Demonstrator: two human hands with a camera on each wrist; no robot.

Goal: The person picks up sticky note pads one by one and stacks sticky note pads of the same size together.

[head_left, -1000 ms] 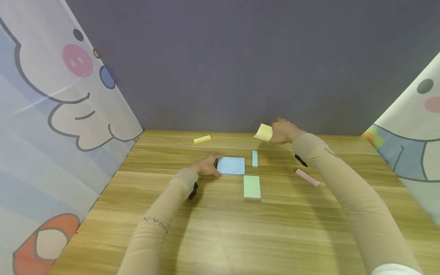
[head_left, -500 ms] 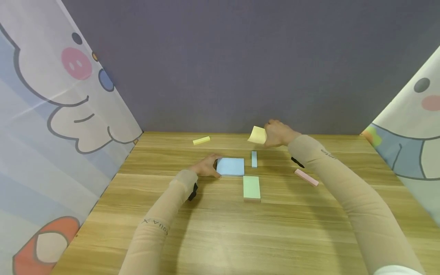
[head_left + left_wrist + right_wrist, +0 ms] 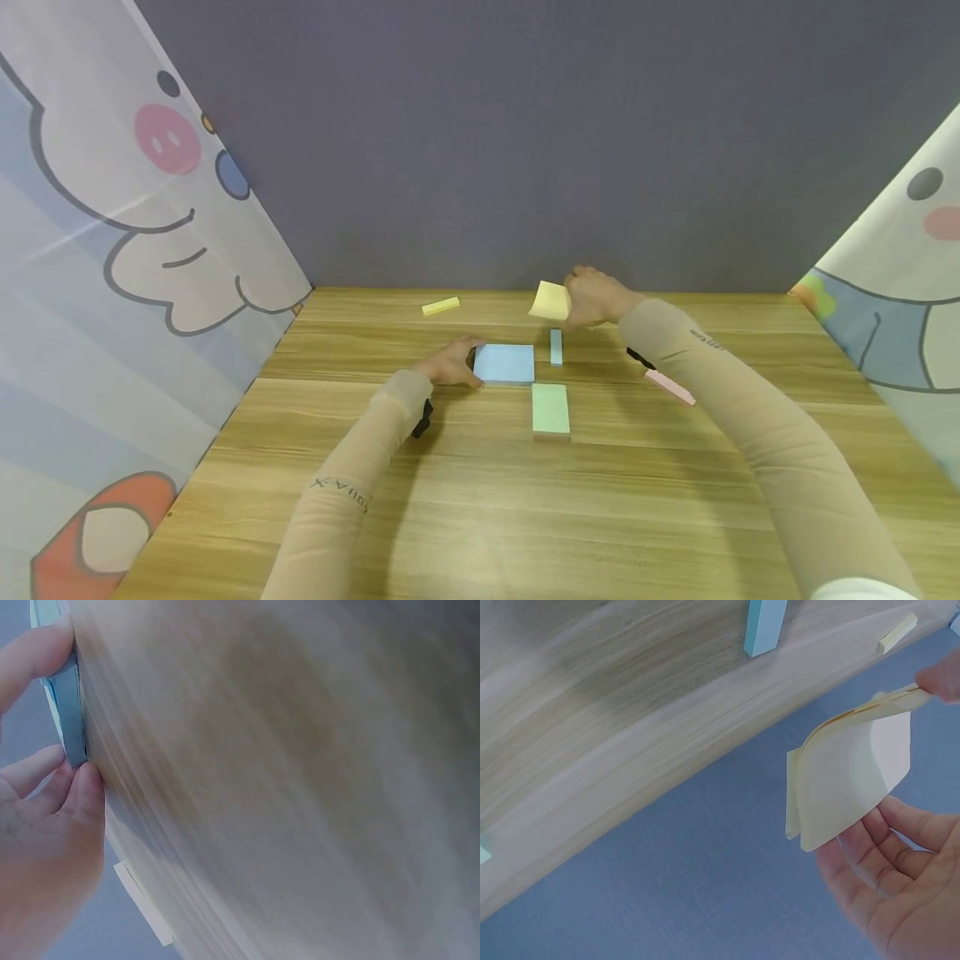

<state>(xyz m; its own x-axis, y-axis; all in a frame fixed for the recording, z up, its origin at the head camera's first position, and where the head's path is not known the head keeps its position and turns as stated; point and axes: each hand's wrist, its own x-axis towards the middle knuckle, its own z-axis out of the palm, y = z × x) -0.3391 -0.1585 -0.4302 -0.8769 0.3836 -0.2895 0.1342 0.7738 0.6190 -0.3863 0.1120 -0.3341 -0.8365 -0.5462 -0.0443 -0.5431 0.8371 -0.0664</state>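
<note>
A blue sticky-note pad (image 3: 504,364) lies flat on the table, gripped at its left end by my left hand (image 3: 452,361). In the left wrist view the thumb is on one edge of the pad and the fingertips (image 3: 90,780) are on the opposite edge. My right hand (image 3: 596,297) holds up a thin yellow sticky-note pad (image 3: 551,301) near the back of the table. Seen from the right wrist, this yellow pad (image 3: 847,765) bends in a curve between thumb and fingers, its sheets slightly apart. Just below it in the head view is a narrow blue strip pad (image 3: 556,347).
A green pad (image 3: 551,410) sits in front of the blue one. A narrow yellow strip pad (image 3: 441,306) lies back left, a pink strip pad (image 3: 670,387) beside the right forearm. A grey panel (image 3: 480,150) borders the wooden table (image 3: 465,517) behind.
My right hand has moved left and slightly toward me, carrying the yellow sticky-note pad. The left hand stays at the blue pad.
</note>
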